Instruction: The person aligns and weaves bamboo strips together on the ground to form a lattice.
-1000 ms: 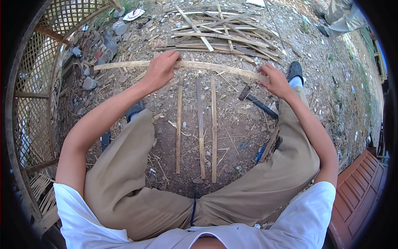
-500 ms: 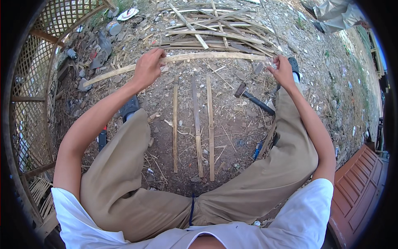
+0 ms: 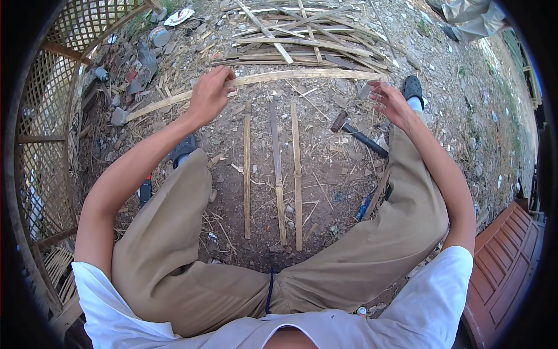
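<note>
A long, pale bamboo strip (image 3: 290, 75) runs crosswise in front of me, bowed in the wide picture. My left hand (image 3: 209, 98) is closed around it left of its middle. Beside the strip's right end is my right hand (image 3: 392, 104), its fingers spread and holding nothing; whether a fingertip still touches the strip I cannot tell. Between my legs, three strips lie lengthwise on the dirt: a left strip (image 3: 247, 174), a darker middle strip (image 3: 276, 157) and a right strip (image 3: 297, 180).
Beyond my hands lies a pile of bamboo strips (image 3: 308, 43). A hammer (image 3: 363, 139) rests by my right knee. At left stand a lattice panel (image 3: 43, 110) and scattered rubbish; at right, a reddish-brown panelled board (image 3: 505, 267). Another person's trouser legs (image 3: 476, 17) show at the far right.
My right hand has loosened from the strip's right end, its fingers opening and dropping slightly. My left hand keeps its grip, and the strip stays nearly in place.
</note>
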`<act>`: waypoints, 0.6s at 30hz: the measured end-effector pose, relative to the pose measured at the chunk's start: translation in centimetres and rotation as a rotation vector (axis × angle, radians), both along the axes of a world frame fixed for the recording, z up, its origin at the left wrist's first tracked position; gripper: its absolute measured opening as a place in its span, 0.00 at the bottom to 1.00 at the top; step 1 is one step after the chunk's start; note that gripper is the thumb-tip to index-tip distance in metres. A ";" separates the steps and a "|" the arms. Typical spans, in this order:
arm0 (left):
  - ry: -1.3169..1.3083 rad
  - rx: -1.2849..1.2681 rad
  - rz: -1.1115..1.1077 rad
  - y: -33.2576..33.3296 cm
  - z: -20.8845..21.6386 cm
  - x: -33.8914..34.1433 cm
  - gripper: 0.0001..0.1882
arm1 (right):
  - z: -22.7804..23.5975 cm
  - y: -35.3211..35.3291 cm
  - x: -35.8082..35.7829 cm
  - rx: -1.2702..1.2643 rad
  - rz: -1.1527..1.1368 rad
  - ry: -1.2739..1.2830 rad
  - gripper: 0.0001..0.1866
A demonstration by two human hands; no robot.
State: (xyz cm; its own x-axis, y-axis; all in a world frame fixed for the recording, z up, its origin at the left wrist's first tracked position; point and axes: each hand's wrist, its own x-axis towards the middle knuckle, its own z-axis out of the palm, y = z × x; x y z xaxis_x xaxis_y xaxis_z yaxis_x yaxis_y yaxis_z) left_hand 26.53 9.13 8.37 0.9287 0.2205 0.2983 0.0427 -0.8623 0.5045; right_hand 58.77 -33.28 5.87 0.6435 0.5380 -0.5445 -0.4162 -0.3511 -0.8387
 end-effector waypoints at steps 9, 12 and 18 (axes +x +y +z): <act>0.036 -0.029 -0.020 -0.4 -0.6 -0.2 0.13 | -0.2 -0.3 0.3 0.064 -0.091 0.047 0.15; 0.029 -0.022 -0.018 -0.5 -0.8 -0.7 0.13 | 1.2 1.2 -1.2 0.017 -0.098 0.024 0.15; 0.055 -0.041 -0.021 -1.9 -0.7 -0.6 0.14 | 0.4 0.5 -0.5 0.045 -0.151 0.000 0.15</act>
